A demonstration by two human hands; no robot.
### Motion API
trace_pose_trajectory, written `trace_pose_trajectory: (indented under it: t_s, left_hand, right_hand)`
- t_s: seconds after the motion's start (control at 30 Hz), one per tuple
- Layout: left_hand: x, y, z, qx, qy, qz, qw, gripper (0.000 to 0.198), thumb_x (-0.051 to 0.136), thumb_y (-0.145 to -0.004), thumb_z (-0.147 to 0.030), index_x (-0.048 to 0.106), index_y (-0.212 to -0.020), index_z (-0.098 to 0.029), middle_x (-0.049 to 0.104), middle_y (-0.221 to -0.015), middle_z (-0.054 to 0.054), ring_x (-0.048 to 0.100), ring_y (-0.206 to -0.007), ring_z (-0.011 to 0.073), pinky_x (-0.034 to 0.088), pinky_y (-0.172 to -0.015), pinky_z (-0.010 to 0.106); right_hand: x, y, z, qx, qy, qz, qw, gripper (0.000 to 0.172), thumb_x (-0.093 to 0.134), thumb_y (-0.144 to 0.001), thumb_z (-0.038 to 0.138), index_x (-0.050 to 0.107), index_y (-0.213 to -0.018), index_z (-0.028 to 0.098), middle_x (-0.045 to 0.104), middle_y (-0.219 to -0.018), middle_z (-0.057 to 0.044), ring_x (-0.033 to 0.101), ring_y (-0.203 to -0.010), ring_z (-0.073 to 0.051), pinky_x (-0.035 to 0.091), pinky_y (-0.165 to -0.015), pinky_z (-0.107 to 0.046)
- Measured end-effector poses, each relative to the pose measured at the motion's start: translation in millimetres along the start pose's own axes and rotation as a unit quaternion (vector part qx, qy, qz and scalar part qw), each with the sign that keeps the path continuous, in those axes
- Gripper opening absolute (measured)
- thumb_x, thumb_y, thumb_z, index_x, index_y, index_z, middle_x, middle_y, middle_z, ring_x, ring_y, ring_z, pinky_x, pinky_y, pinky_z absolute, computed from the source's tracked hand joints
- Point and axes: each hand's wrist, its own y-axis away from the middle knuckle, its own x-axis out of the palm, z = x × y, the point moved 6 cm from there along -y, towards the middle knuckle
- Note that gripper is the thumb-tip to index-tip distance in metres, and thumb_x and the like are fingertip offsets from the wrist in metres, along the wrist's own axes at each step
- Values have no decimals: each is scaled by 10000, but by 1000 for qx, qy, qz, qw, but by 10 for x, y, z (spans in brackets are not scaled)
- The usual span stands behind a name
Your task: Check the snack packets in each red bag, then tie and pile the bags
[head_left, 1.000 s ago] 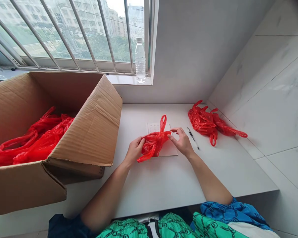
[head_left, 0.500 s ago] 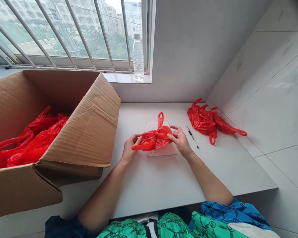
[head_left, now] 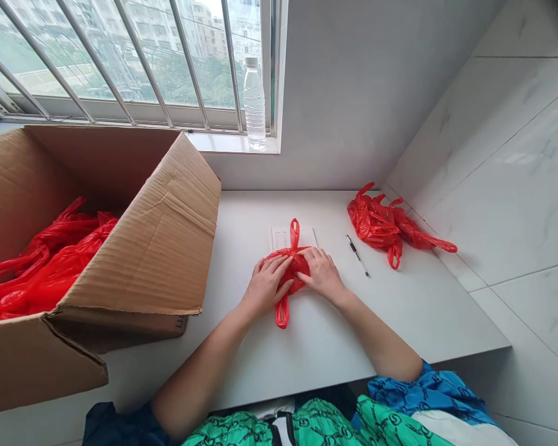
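A red plastic bag (head_left: 296, 265), bunched and knotted-looking, lies on a white card (head_left: 292, 238) on the white counter (head_left: 400, 310). My left hand (head_left: 266, 286) and my right hand (head_left: 322, 274) press down on it side by side, covering most of it. One red loop handle (head_left: 294, 234) sticks up over the card, and a second red strip (head_left: 283, 311) hangs toward me below my left hand. The card's printing is too small to read.
To the right lie a black-and-silver pen (head_left: 356, 254) and a heap of red plastic bags (head_left: 381, 224). An open cardboard box (head_left: 139, 248) with red bags (head_left: 41, 272) fills the left. A water bottle (head_left: 254, 104) stands on the barred window's sill.
My hands have come together and now press the bag down onto the card. The bag has turned, so one end trails toward me. The view has shifted slightly.
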Motion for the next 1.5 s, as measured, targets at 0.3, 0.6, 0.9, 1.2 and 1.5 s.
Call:
trace_pose_trajectory:
  t_s: [0.3,0.6,0.9,1.2,1.5]
  left_hand:
    - [-149,-49,33,-79,-59,-74,992,315,437,-994,-340,636,-1211,-228,644,-1289,75,586,-1171,233,381,-1070,437]
    - [325,-10,163,-87,-124,56,987,731,481,-911,-395,272,-1539,-85,265,-1609,136,249,-1498,286,205,-1220,515]
    - [326,5,195,-97,-104,56,988,754,490,-907,-440,265,-1549,-116,251,-1614,133,216,-1509,291,153,-1233,525]
    - [328,10,193,-101,-98,53,989,726,492,-910,-444,301,-1540,-138,269,-1611,116,216,-1509,286,165,-1231,524]
    - [341,7,192,-100,-106,52,988,718,485,-914,-432,301,-1540,-131,267,-1612,104,215,-1510,277,160,-1235,522]
  right_hand:
    - [-200,17,-21,-3,-1,37,999,231,644,-887,414,608,-1036,241,647,-1120,-58,602,-1031,-239,483,-889,-397]
    - [449,27,54,22,151,30,988,789,290,-992,627,256,-1556,78,266,-1614,-147,190,-1499,-324,122,-1205,-548]
    - [478,52,52,15,166,39,985,783,262,-995,621,269,-1555,75,281,-1604,-153,233,-1487,-327,141,-1207,-552]
    - [497,59,53,20,177,46,983,785,218,-1004,608,286,-1542,41,277,-1605,-152,235,-1486,-320,132,-1212,-531]
    - [504,62,57,23,183,42,982,795,181,-1004,617,292,-1539,40,287,-1602,-147,245,-1483,-307,143,-1212,-515]
